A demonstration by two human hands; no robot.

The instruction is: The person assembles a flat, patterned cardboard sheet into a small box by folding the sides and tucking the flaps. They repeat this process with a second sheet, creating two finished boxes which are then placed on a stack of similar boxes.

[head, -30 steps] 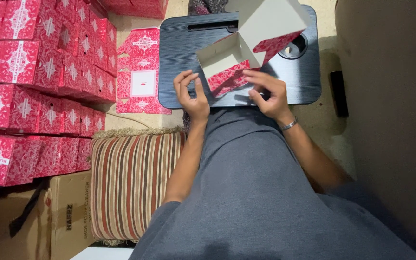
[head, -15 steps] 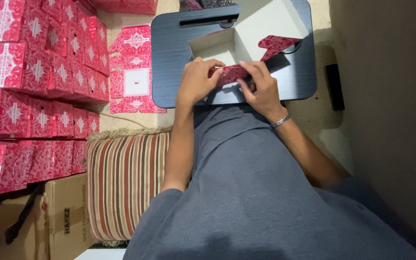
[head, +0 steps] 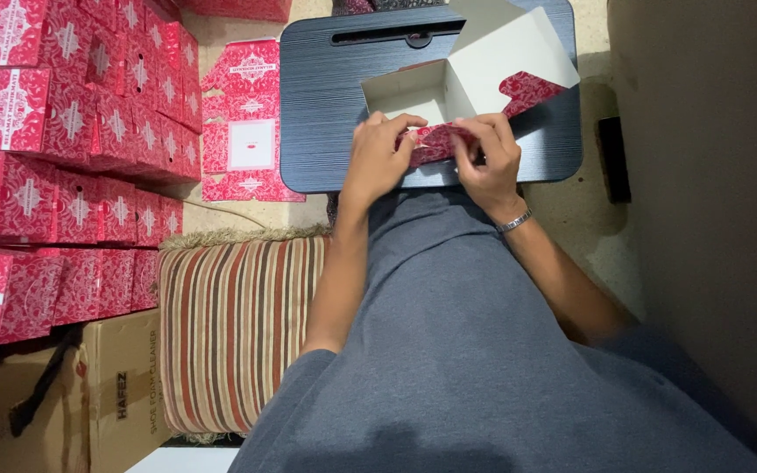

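Since a second ago both hands have closed in on the near wall of the red-and-white carton point(head: 449, 105): then they held its corners apart, now the left hand point(head: 378, 158) and right hand point(head: 488, 153) meet over the red patterned front flap point(head: 435, 142) and press it down and inward, so the fold of that wall looks under way rather than finished. The fingers of both hands are curled and pinching the flap from either side, thumbs tucked beneath (the tips are partly hidden by the card). The carton sits on the dark blue worktop point(head: 326, 96), near its front edge, its white inside showing and its lid point(head: 505, 52) standing open toward the far right. To the left of the worktop a flat, unfolded carton blank point(head: 251, 123) lies on the floor, red with a white square panel. Further left, stacks of finished red boxes point(head: 54, 149) with white ornament fill the frame's edge. Below them stands a brown cardboard box point(head: 120, 394), beside a striped cushion point(head: 243, 333).
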